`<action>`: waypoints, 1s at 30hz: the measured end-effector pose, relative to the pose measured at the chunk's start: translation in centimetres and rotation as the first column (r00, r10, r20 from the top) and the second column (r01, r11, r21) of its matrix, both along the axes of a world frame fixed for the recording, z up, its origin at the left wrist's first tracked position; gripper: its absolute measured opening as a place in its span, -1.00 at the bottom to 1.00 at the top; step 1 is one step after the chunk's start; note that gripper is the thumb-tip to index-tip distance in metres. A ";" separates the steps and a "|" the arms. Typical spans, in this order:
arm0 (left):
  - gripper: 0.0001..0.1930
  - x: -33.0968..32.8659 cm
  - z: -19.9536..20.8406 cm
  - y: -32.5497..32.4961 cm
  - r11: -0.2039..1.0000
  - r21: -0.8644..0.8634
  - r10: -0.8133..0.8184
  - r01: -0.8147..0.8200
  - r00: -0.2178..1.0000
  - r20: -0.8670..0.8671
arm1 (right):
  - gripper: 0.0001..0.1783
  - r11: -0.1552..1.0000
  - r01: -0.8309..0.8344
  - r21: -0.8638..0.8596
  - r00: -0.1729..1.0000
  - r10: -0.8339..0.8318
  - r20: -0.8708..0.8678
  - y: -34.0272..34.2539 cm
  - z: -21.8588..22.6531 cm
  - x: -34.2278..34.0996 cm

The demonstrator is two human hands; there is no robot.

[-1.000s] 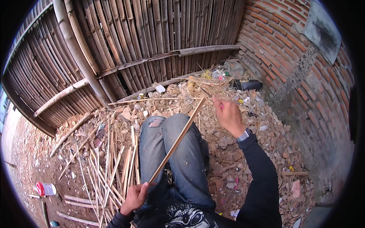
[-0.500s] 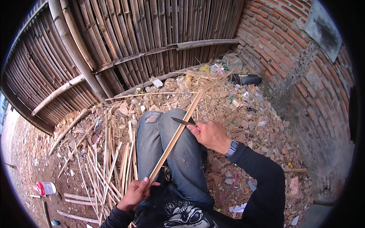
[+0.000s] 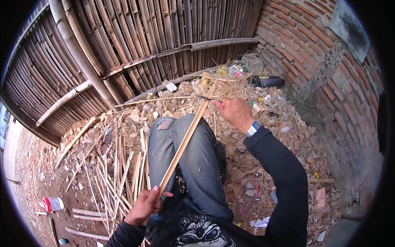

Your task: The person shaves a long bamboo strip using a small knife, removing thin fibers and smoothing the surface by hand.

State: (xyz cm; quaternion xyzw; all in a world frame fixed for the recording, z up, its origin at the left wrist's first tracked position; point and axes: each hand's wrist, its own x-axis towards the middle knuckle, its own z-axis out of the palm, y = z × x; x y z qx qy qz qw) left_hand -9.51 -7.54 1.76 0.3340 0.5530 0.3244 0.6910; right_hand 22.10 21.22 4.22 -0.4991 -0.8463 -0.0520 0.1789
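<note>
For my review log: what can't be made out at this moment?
All in the head view:
Handle of the knife: mostly covered by the right hand.
Gripped part of the bamboo strip: covered by the left hand.
Watch display: too small to read.
Shirt print: cut off by the lower edge.

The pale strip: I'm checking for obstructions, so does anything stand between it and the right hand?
Only the knife in the right hand does: it lies across the pale strip near the strip's far end.
</note>
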 end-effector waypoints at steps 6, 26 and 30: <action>-0.30 -0.7 -0.9 -0.7 1.000 0.029 -0.008 0.009 0.999 -0.042 | -0.23 0.990 -0.133 0.046 0.991 0.134 -0.018 -2.3 -0.4 -1.6; -0.34 -1.3 -2.2 -2.8 0.988 0.129 -0.052 0.082 0.975 -0.218 | -0.29 0.969 0.234 0.078 0.972 -0.236 0.012 3.5 1.4 5.1; -0.35 -2.6 -2.4 -4.6 0.985 0.138 -0.068 0.102 0.969 -0.236 | -0.27 0.955 0.286 0.083 0.957 -0.279 -0.082 2.4 2.3 5.2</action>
